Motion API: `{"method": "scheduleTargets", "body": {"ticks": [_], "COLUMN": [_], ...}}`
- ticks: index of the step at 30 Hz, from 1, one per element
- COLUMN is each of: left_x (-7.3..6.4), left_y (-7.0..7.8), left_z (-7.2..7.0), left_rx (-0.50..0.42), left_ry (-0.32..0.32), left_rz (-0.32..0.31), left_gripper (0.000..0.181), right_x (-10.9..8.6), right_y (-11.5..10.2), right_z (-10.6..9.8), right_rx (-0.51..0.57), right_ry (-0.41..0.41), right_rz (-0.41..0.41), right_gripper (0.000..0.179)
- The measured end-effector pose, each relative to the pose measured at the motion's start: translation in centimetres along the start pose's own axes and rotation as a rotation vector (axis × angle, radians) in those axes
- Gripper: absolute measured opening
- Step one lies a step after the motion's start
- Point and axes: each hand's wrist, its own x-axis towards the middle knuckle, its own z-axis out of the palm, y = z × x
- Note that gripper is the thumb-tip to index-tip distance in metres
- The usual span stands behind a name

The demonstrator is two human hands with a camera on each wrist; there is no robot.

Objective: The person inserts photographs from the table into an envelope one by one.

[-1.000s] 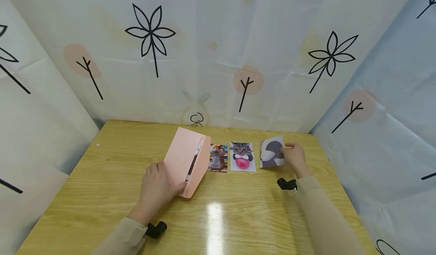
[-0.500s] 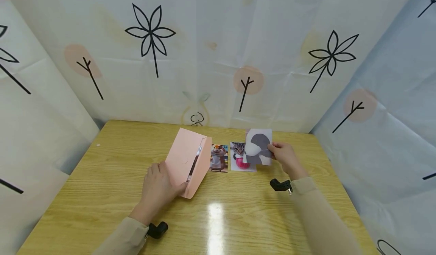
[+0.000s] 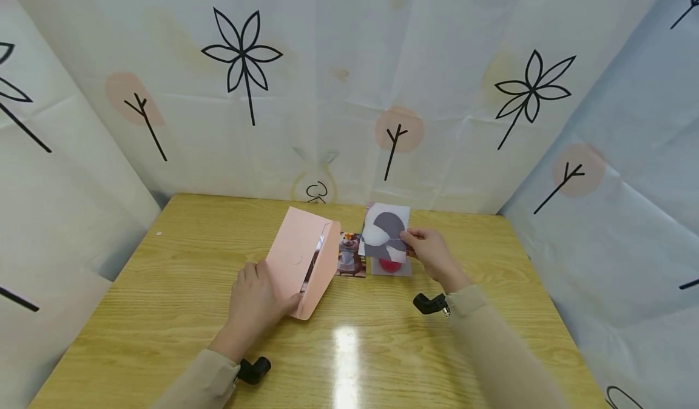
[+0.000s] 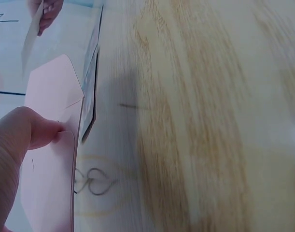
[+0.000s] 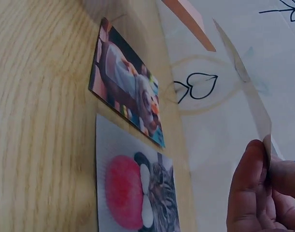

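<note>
My left hand (image 3: 256, 303) grips a pink envelope (image 3: 295, 245) by its lower part, the thumb at the flap side. The envelope's mouth gapes, and something dark and shiny shows inside. Between thumb and fingers my right hand (image 3: 431, 251) pinches the right edge of a card with a grey-and-white picture (image 3: 384, 233), raised off the table. Beneath it lies a card with a cat and a pink ball (image 5: 133, 188), mostly covered in the head view. To its left rests a card with a cartoon animal in an apron (image 5: 128, 87), its left edge close behind the envelope.
A wooden table (image 3: 180, 312) spans the front, with a bright glare streak near its middle. White cloth walls (image 3: 327, 45) printed with plant drawings stand behind and at both sides. A black wrist camera (image 3: 253, 371) is strapped to the left wrist.
My right hand has lifted the grey-and-white card from the right end of the row and carried it left, over the cat card. My left hand and the envelope stay nearly still.
</note>
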Motion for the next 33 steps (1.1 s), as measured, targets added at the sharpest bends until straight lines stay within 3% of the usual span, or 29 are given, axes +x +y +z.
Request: {"method": "scheduleTargets", "body": {"ticks": [5, 14, 25, 33], "left_x": [0.0, -0.2, -0.1, -0.1], "left_y": [0.2, 0.5, 0.4, 0.5], "left_z": [0.0, 0.2, 0.4, 0.5], "left_rx": [0.000, 0.006, 0.001, -0.012], "left_ry": [-0.004, 0.021, 0.011, 0.019], "left_rz": [-0.002, 0.010, 0.004, 0.014], "left_gripper": [0.105, 0.102, 0.101, 0.101], "right_x": [-0.5, -1.2, -0.9, -0.8], "right_y": [-0.2, -0.8, -0.7, -0.9], "right_z": [1.9, 4.7, 4.4, 4.9], "right_rx": [0.068, 0.085, 0.098, 0.163], "right_ry": [0.001, 0.065, 0.159, 0.143], "right_rz": [-0.026, -0.101, -0.162, -0.173], "right_gripper": [0.028, 0.027, 0.026, 0.027]}}
